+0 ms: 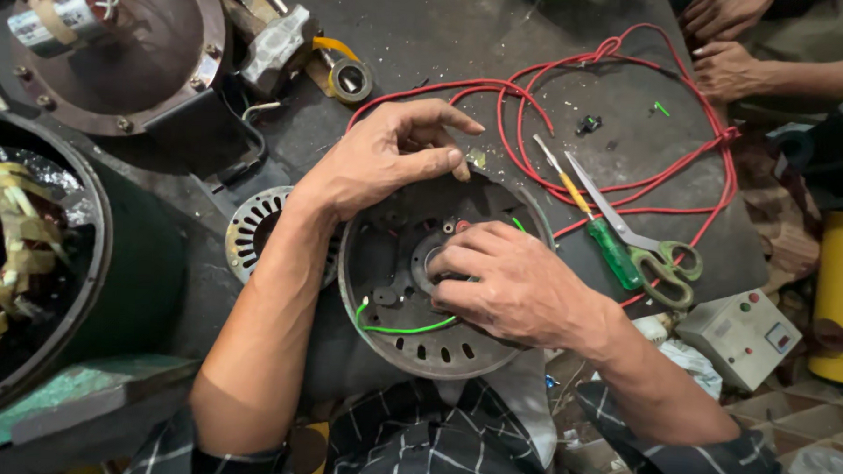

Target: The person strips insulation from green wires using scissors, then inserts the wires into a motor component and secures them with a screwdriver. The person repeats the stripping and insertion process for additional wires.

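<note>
- Left hand (382, 156) is pinching something small at the far rim of the round dark metal motor end cover (439, 280); what it is pinching, cannot tell.
- Right hand (513, 282) is pressing curled fingers onto the cover's central hub, holding nothing separate.
- Thin green wire (404, 328) is lying loose inside the cover, so wiring looks unfinished.
- Green-handled screwdriver (595, 224) and scissors (641, 245) are sitting unused just right of the cover.

Left hand (387, 156) rests on far rim of round dark motor end cover (395, 339), fingertips pinched near a small part. Right hand (513, 282) lies over the cover's centre hub, fingers curled on it. Green wire (404, 328) loops across the cover's inside. Red wire (622, 113) coils on the dark table (466, 33); green-handled screwdriver (608, 248) and scissors (654, 259) lie just right of the cover. Another person's hands (723, 42) at top right.
</note>
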